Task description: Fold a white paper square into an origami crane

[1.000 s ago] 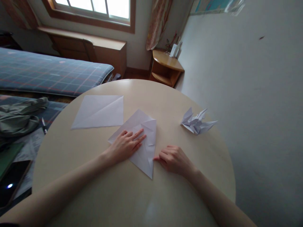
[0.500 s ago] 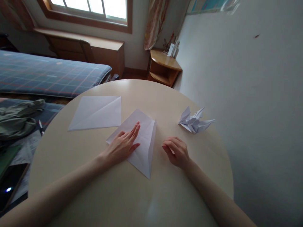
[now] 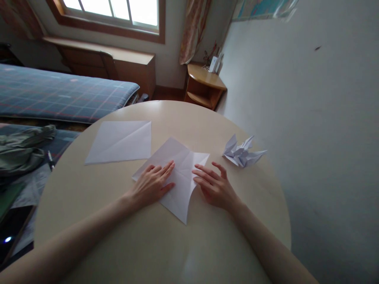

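The left hand is laid open and palm down, its fingers stretched out and its thumb set apart; nothing is gripped, and the paper under it is simply covered. The right hand is held partly open, with the fingers lightly bent and spaced — one is lifted clear of the others — and the foremost fingertips are rested on the right-hand part of the same paper.

That piece, a creased sheet of white paper with a pointed lower corner, is placed near the middle of a round, cream-coloured table. Its right side is opened out as a flap, partly hidden by the right hand.

Just beyond its upper left edge, a flat white sheet marked by a diagonal crease is set down; whether the two edges meet cannot be told. Past the right hand, near the table's right edge, a spiky folded figure of white paper is stood apart.

To the left of the table, a black rectangular phone, a slim dark pen and a crumpled grey-green cloth are seen. Farther off, a blue plaid mattress and a small wooden corner stand are placed — the latter against the pale wall.
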`<state>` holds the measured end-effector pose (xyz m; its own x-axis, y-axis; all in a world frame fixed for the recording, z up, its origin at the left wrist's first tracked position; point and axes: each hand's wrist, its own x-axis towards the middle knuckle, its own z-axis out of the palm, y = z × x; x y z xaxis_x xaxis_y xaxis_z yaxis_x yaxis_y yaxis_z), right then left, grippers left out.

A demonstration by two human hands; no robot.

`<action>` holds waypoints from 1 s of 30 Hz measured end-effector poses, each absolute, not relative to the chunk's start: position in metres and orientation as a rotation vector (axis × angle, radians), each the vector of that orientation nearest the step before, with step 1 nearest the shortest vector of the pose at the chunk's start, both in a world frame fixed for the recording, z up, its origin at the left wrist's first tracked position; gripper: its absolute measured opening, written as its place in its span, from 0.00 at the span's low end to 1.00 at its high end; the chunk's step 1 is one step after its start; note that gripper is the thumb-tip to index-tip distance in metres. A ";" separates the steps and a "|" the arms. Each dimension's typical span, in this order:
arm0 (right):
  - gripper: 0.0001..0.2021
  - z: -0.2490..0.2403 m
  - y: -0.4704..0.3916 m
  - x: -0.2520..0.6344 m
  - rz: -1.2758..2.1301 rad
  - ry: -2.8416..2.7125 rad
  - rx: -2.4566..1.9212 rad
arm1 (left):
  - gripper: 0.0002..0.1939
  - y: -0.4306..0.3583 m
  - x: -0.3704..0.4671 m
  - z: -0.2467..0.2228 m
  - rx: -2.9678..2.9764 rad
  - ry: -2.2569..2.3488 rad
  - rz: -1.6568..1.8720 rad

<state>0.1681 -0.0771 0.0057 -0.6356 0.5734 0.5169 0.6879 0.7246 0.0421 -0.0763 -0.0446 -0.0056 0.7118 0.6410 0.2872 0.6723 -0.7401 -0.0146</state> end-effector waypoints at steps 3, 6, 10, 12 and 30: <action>0.12 0.009 -0.076 0.178 -0.218 -2.539 -0.902 | 0.19 -0.045 -0.076 -0.004 -2.768 -0.986 -0.511; 0.14 0.010 -0.075 0.181 -0.150 -2.614 -0.932 | 0.15 -0.048 -0.077 -0.003 -2.802 -0.826 -0.657; 0.16 0.008 -0.074 0.179 -0.099 -2.668 -0.982 | 0.27 -0.059 -0.078 0.001 -2.963 -0.595 -0.700; 0.16 0.005 -0.073 0.178 -0.070 -2.665 -0.997 | 0.34 -0.067 -0.077 0.003 -2.997 -0.559 -0.677; 0.13 -0.009 -0.067 0.184 0.248 -2.372 -0.995 | 0.09 -0.084 -0.066 0.003 -2.886 -0.744 -1.135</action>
<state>0.1838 -0.0669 -0.0093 -0.5743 0.7043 0.4173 0.6026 0.7087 -0.3670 -0.0658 -0.0839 0.0026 0.6379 0.4388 0.6329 0.4052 -0.8901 0.2088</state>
